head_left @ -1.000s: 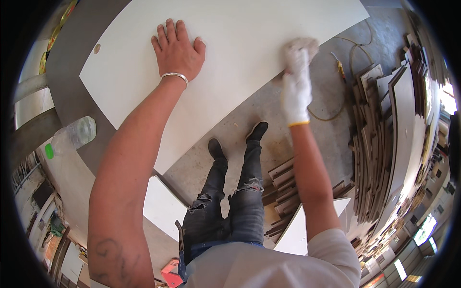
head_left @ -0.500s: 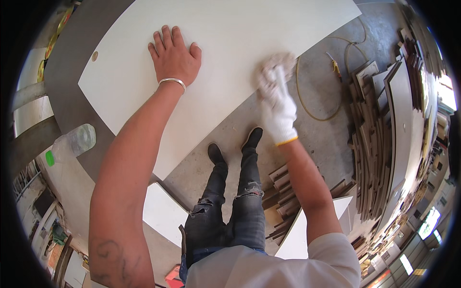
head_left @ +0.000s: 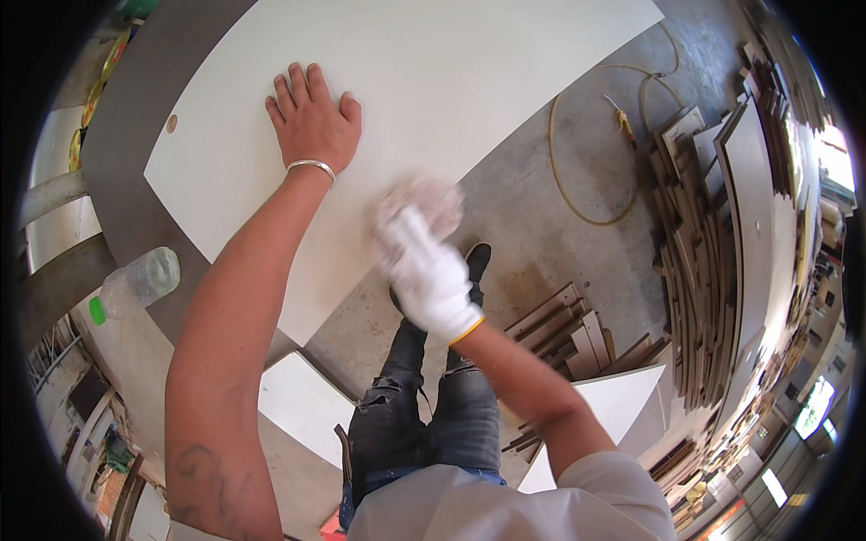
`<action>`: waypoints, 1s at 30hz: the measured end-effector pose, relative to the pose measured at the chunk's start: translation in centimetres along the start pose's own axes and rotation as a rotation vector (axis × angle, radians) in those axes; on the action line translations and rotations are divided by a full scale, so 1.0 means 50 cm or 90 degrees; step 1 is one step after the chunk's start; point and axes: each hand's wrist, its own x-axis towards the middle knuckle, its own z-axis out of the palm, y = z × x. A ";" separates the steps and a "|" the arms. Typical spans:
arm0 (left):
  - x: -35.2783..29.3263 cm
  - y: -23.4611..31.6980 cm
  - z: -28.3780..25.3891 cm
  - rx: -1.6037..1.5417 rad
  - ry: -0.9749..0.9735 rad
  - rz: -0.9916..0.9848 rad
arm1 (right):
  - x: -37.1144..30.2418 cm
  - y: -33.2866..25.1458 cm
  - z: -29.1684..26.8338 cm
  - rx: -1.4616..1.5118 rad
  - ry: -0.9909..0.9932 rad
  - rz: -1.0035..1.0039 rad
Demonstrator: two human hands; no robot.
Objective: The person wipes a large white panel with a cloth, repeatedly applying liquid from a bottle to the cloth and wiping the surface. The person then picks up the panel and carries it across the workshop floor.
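My left hand (head_left: 314, 126), bare with a silver bangle at the wrist, lies flat on a large white panel (head_left: 433, 81), fingers spread. A white knit glove with a yellow cuff covers my right hand (head_left: 422, 270). It is closed on a bunched pale pinkish-beige rag (head_left: 424, 209), which lies over the panel's near right edge. Rag and gloved fingers are smeared by motion, so the exact grip is hard to make out. Under the panel is a dark grey tabletop (head_left: 122, 135), showing along its left side.
A clear plastic bottle with a green cap (head_left: 144, 278) lies left of my forearm. Right of the panel, a yellowish hose (head_left: 552, 144) and an air blow gun (head_left: 622, 122) are on the concrete floor. Stacked board strips (head_left: 699, 261) stand at the right, more strips (head_left: 564, 334) near my legs.
My right hand has swept the rag left and toward me along the panel's edge. In the picture my left hand sits slightly further left and lower, still flat on the panel.
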 end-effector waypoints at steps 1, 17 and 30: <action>0.001 0.005 0.000 0.000 -0.007 0.001 | -0.044 -0.035 0.038 0.022 -0.044 -0.025; -0.009 -0.021 0.004 -0.027 0.017 0.011 | -0.063 -0.064 0.054 -0.017 -0.094 -0.144; -0.004 -0.020 0.006 -0.044 0.030 -0.004 | -0.051 -0.050 0.054 -0.024 -0.085 -0.159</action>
